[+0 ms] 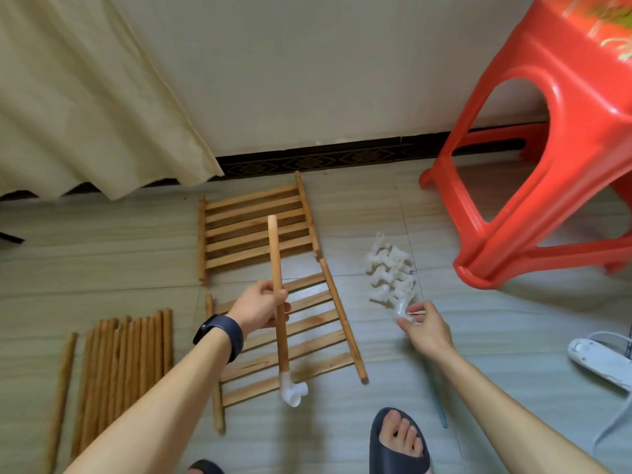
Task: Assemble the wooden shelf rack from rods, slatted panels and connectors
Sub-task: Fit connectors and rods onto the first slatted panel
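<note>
My left hand [261, 307] grips a wooden rod [276, 268] near its middle, held above the floor. A white plastic connector [292, 391] is fitted on the rod's near end. My right hand [425, 328] pinches a white connector [403, 311] at the near edge of a pile of white connectors [390, 271] on the tiled floor. Two slatted wooden panels lie on the floor, one far [253, 230] and one near [307, 340], the near one partly under the rod. A row of several loose rods [126, 360] lies at the left.
A red plastic stool [561, 159] stands at the right. A cream curtain [85, 107] hangs at the upper left against the wall. A white power strip [598, 364] lies at the right edge. My foot in a dark slipper [398, 443] is at the bottom.
</note>
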Tool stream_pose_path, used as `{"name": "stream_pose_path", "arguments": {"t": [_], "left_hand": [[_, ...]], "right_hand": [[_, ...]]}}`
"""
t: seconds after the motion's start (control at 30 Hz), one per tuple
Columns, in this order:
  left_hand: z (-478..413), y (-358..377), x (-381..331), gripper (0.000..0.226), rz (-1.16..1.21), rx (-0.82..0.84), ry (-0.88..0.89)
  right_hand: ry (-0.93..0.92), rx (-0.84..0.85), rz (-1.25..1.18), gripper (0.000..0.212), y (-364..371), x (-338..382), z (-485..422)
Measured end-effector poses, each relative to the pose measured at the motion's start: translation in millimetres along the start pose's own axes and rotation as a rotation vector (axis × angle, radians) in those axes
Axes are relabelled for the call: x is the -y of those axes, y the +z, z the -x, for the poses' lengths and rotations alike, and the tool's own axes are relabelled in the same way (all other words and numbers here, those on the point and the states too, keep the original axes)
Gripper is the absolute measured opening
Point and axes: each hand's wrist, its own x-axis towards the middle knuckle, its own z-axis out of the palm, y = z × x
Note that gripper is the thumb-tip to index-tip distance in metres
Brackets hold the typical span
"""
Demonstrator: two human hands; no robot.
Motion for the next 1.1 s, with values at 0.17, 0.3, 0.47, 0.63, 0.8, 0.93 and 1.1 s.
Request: {"name": "stream_pose_path", "arguments": {"t": [0.17,0.3,0.47,0.63,0.8,0.93,1.1], "left_hand": [[43.5,-34.9,-41.4,0.023,0.017,0.083,0.067],[82.6,-62.9,-66.4,0.026,0.033,0.074,0.2],[130.3,-99.3,-74.0,0.027,0.064,0.009,0.321],[163.4,-124.0,-52.4,0.037,0.194,-0.004,0.357],[165.9,-134.4,-18.8,0.03,0.173,-0.048,0.378],[166.5,-139.7,-9.4,0.027,0.094,-0.079,0.413],[164.2,-143.3,-1.7,0.025,-0.021,-0.046,0.419]], "right_hand": [[-0.05,0.279,-0.498,0.03,-13.0,80.7,44.8],[-0.189,0.468,-0.661,0.024,-33.1,169.8,97.3],[-0.279,0.624,-0.682,0.027,-48.1,257.3,156.5],[-0.35,0.633,-0.678,0.028,-39.3,313.7,208.3],[-0.319,0.603,-0.715,0.024,-7.6,316.5,232.4],[-0.324,0.527,-0.548,0.025,8.2,297.3,232.2],[-0.261,0.513,-0.606,0.023,5.4,290.3,223.0]]}}
